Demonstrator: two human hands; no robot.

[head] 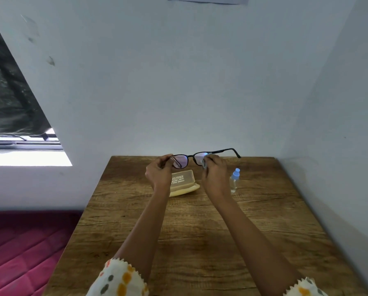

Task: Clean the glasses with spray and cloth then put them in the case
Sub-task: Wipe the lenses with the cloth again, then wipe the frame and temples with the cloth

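Observation:
Black-framed glasses (186,157) are held up above the far part of the wooden table (200,221), with one temple arm sticking out to the right. My left hand (158,174) grips the frame's left end. My right hand (214,171) pinches a small light-blue cloth (204,162) against the right lens. Below the hands a pale yellow glasses case (184,182) lies open on the table, partly hidden by my left wrist. A small clear spray bottle (234,180) with a blue cap stands just right of my right hand.
The table stands in a corner, with white walls behind it and on its right. A window (18,124) lies to the left, and a pink quilted mattress (22,248) sits below the table's left edge.

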